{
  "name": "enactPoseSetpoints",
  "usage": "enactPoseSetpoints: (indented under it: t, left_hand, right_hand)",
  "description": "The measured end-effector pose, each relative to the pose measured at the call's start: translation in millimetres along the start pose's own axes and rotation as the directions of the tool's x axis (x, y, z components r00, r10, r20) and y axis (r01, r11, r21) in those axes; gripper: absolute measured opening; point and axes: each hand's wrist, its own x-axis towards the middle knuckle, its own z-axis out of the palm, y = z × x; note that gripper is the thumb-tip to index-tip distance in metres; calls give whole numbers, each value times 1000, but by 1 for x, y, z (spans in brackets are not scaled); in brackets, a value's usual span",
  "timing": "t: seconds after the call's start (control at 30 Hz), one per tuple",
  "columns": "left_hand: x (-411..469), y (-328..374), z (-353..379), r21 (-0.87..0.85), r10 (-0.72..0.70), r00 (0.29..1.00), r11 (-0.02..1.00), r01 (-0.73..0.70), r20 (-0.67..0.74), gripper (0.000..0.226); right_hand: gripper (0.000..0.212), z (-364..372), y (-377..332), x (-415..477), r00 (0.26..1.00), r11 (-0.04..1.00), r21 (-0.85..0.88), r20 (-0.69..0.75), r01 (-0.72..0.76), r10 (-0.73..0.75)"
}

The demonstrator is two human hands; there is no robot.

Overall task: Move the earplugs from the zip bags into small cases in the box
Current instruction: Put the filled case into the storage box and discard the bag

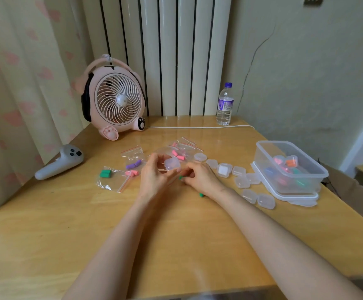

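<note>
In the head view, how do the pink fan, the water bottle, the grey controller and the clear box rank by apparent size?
Largest to smallest:
1. pink fan
2. clear box
3. grey controller
4. water bottle
The last two look alike; the bottle stands farther away, so that order is unsure.

Both bare forearms reach up from the bottom of the frame and meet at centre over the wooden worktop (46, 224). The left hand (154, 178) holds a small clear case (172, 163) at its fingertips. The right hand (200, 178) pinches a green earplug (181, 177); a second green piece (201, 195) shows under its wrist. Zip bags (130, 161) with green, purple and pink earplugs lie left of centre and just above the hands. A row of empty clear cases (241, 176) runs toward the right, ending beside a clear plastic box (262, 156) holding filled cases. A pink fan (115, 100), a water bottle (224, 105) and a grey controller (60, 162) sit farther up and left.
</note>
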Motion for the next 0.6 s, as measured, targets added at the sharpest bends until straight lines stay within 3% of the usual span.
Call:
enactPoseSetpoints:
  t: [0.1, 0.3, 0.53, 0.6]
  left_hand:
    - [0, 2, 0, 5, -17, 999, 1000, 18, -43, 38]
    - [1, 7, 0, -212, -156, 987, 966, 147, -28, 43]
    - [-3, 12, 5, -217, -145, 986, 963, 159, 81, 35]
    - [-5, 13, 6, -261, -146, 980, 949, 178, 134, 34]
  right_hand:
    - [10, -13, -2, -9, 998, 998, 15, -10, -64, 64]
    - [12, -30, 6, -35, 982, 956, -253, 72, -150, 173]
    - [15, -24, 9, -41, 993, 991, -106, 80, -84, 93]
    - [16, -22, 10, -40, 994, 995, 24, 33, -102, 101]
